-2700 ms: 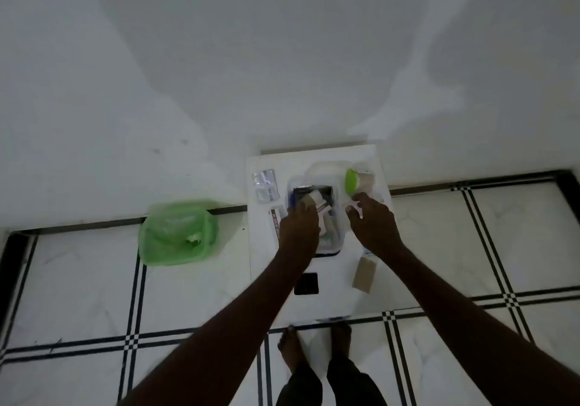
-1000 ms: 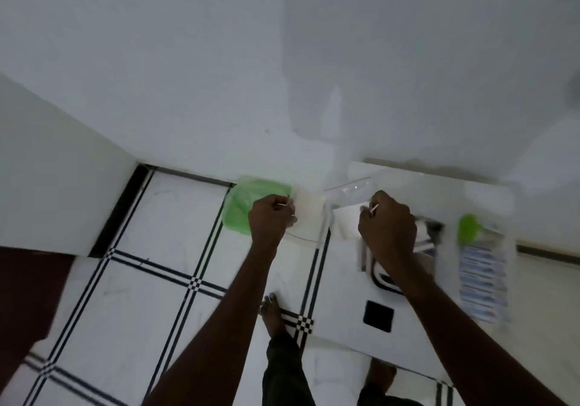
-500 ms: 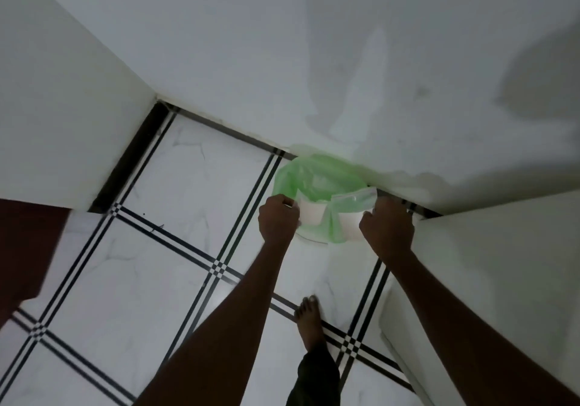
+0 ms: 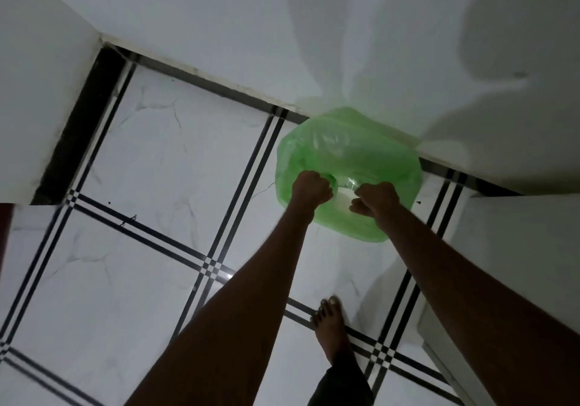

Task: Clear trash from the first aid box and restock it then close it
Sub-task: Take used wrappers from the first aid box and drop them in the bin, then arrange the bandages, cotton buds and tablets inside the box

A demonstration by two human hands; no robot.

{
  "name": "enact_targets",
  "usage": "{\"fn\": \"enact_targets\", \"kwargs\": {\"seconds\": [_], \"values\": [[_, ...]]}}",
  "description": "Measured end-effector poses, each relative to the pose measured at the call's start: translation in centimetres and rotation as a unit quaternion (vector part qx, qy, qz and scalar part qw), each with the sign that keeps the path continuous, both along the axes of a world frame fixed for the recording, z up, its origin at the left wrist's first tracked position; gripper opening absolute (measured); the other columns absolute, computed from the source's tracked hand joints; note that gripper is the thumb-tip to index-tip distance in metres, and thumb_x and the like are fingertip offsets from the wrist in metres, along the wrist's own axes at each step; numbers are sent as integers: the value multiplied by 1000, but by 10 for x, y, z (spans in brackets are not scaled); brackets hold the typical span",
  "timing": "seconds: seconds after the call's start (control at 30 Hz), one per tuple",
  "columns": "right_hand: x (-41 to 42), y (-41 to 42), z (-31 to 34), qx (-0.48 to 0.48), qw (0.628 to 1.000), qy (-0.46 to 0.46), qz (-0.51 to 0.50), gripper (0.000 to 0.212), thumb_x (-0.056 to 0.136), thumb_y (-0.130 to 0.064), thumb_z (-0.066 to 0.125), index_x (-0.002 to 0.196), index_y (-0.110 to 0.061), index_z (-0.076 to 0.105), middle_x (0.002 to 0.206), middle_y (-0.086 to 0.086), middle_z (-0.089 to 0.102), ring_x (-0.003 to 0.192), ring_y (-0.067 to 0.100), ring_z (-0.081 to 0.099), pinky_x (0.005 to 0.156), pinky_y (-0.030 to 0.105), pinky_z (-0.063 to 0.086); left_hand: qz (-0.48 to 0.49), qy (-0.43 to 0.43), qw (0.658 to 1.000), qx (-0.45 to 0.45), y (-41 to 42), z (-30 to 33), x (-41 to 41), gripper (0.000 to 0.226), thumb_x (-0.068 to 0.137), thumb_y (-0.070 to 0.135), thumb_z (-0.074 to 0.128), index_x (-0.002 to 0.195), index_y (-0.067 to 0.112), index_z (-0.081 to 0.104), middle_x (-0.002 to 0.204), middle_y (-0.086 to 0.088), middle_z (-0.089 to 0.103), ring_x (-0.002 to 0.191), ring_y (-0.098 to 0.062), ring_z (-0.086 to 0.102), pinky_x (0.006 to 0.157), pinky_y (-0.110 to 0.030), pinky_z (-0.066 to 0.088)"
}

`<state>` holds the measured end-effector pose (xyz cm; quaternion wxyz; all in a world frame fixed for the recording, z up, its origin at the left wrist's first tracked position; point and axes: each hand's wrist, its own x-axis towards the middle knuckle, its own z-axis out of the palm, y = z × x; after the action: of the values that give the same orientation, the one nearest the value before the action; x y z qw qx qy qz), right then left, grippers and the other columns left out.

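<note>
two fists over the bin | our left hand curled tight, contents hidden | our right hand pinching clear wrapper | bare foot on tile

Dim light falls on plain white walls. The floor has white marbled tiles crossed by black double lines, with a black skirting strip.
</note>
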<state>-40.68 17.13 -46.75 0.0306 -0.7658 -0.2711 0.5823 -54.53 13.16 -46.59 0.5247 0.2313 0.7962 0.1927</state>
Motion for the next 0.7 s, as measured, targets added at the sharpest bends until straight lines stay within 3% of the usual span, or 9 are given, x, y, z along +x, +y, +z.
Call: {"fn": "enact_targets", "kwargs": {"seconds": [0.1, 0.17, 0.23, 0.33, 0.43, 0.57, 0.7], "values": [[8, -8, 20, 9, 1000, 20, -17, 14, 82, -3, 66, 87, 8, 60, 74, 18, 63, 54, 21, 58, 77, 46, 58, 119, -71, 990, -29, -9, 21, 5, 32, 90, 1, 55, 121, -5, 64, 96, -15, 68, 86, -26, 65, 90, -39, 58], [15, -13, 48, 0, 999, 38, -28, 8, 85, -4, 64, 81, 1, 59, 74, 17, 62, 62, 25, 59, 72, 42, 57, 162, -101, 982, 4, -18, 45, 8, 17, 91, 0, 54, 101, 1, 68, 85, -14, 67, 79, -27, 64, 82, -39, 56], [24, -19, 80, 7, 998, 49, -30, 5, 86, -5, 63, 81, -3, 61, 77, 17, 64, 68, 27, 60, 72, 41, 58, 170, -110, 979, 32, -25, 84, 15, 13, 93, 6, 55, 93, 11, 67, 87, -14, 68, 79, -24, 65, 78, -37, 56], [45, -25, 139, 55, 996, 61, -22, 8, 83, -10, 64, 75, -9, 64, 80, 17, 68, 69, 28, 63, 79, 45, 57, 158, -116, 979, 60, -30, 144, 33, 13, 95, 13, 57, 92, 16, 69, 90, -9, 71, 82, -21, 67, 80, -35, 56], [76, -30, 203, 134, 990, 48, 12, 14, 73, -29, 62, 72, -17, 69, 73, 9, 72, 70, 27, 69, 81, 51, 58, 155, -127, 975, 100, -31, 202, 61, 16, 95, 15, 59, 102, 12, 72, 95, -10, 74, 86, -20, 68, 87, -38, 57], [138, -38, 304, 222, 974, 16, 50, 27, 72, -45, 57, 86, -27, 72, 84, -4, 76, 87, 20, 71, 89, 51, 56, 138, -154, 966, 153, -34, 290, 125, 21, 97, 18, 59, 110, 10, 73, 106, -13, 76, 100, -26, 72, 91, -39, 58], [225, -62, 401, 328, 943, -17, 50, 32, 80, -44, 54, 99, -26, 72, 94, -6, 74, 90, 14, 70, 90, 43, 56, 102, -190, 956, 196, -49, 378, 220, 24, 100, 17, 55, 114, 5, 71, 108, -16, 75, 104, -28, 71, 90, -35, 58]]}}
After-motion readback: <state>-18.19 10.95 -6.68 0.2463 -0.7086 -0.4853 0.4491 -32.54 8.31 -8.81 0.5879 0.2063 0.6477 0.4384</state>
